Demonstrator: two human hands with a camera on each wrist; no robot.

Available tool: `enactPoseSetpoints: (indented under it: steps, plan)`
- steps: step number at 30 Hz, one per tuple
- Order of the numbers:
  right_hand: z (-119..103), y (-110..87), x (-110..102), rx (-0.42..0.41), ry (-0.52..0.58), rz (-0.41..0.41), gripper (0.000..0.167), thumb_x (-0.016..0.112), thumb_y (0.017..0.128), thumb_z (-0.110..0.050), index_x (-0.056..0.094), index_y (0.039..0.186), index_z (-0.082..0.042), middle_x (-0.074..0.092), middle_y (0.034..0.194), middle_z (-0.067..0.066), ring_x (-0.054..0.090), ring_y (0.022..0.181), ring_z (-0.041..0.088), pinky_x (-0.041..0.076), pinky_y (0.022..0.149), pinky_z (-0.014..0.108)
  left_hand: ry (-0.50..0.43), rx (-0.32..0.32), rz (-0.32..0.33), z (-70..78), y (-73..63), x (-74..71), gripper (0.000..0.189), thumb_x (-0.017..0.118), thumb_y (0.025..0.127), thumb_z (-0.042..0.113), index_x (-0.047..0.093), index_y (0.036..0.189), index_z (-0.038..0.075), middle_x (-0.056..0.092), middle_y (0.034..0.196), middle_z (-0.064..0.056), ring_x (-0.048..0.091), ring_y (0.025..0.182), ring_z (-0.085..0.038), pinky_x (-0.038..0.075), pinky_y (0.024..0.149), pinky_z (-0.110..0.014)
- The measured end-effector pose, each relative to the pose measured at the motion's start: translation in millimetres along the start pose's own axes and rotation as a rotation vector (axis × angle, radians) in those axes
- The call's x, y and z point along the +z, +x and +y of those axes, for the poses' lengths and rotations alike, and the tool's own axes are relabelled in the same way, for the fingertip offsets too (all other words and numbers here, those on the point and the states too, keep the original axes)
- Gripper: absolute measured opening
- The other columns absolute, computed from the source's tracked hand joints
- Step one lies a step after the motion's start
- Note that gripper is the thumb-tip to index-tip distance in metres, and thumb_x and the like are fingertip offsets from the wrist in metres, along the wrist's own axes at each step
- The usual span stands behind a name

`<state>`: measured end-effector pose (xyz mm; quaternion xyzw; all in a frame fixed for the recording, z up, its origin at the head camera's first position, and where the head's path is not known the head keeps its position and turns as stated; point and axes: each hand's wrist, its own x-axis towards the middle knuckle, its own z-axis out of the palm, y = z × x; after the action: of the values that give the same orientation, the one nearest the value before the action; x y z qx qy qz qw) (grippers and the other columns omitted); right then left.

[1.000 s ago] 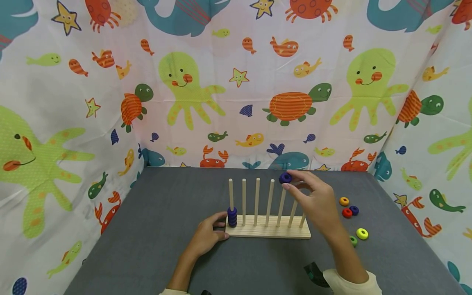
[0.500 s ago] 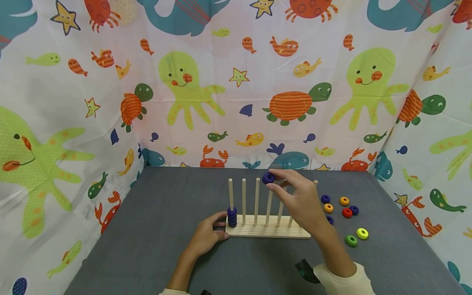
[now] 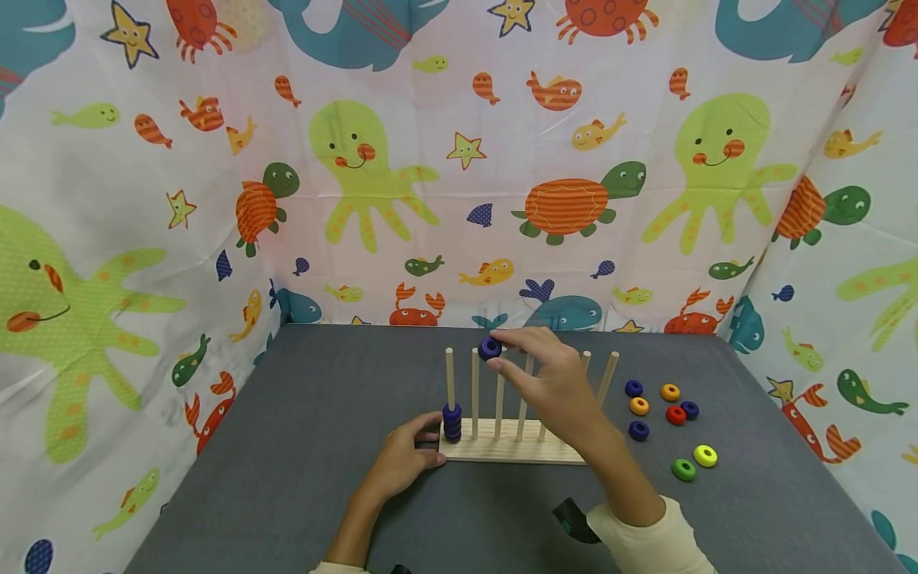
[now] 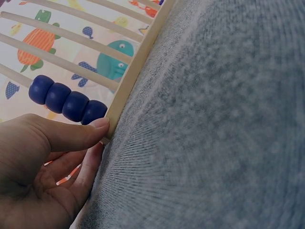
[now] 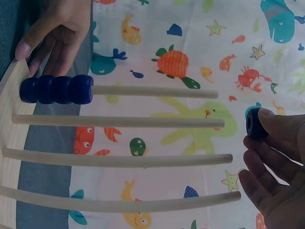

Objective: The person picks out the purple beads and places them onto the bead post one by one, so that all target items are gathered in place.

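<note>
My right hand (image 3: 548, 387) pinches a dark blue ring bead (image 3: 490, 348) between thumb and fingertips. In the head view it is near the tops of the second and third pegs; the right wrist view shows the bead (image 5: 256, 124) apart from the peg tips. A wooden peg board (image 3: 509, 452) with upright pegs stands on the table. Several blue beads (image 3: 452, 422) are stacked at the bottom of its leftmost peg. My left hand (image 3: 402, 456) grips the board's left end, thumb on the base's edge in the left wrist view. My right hand hides parts of the right-hand pegs.
Loose beads lie right of the board: blue (image 3: 638, 430), orange (image 3: 639, 406), red (image 3: 676, 414), yellow (image 3: 706, 455) and green (image 3: 684, 469) among them. A sea-animal curtain (image 3: 459, 199) hangs behind the grey table (image 3: 287, 478).
My right hand has moved left along the peg tops with the blue bead, uncovering the right-hand pegs and some loose beads. The left hand and the board have stayed in place.
</note>
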<state>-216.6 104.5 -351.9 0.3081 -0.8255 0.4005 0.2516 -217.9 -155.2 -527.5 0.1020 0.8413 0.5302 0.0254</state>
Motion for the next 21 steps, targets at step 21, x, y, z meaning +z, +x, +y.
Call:
enactPoseSetpoints:
  steps: [21]
  plan:
    - [-10, 14.5, 28, 0.016, 0.025, -0.104, 0.039, 0.079, 0.096, -0.016, 0.073, 0.134, -0.009, 0.074, 0.129, 0.006, 0.063, 0.125, 0.025, 0.055, 0.105, 0.049, -0.062, -0.011, -0.018, 1.6, -2.3, -2.5, 0.068, 0.081, 0.087, 0.001, 0.057, 0.151, 0.007, 0.063, 0.144, -0.022, 0.068, 0.124, -0.037, 0.061, 0.093, -0.041]
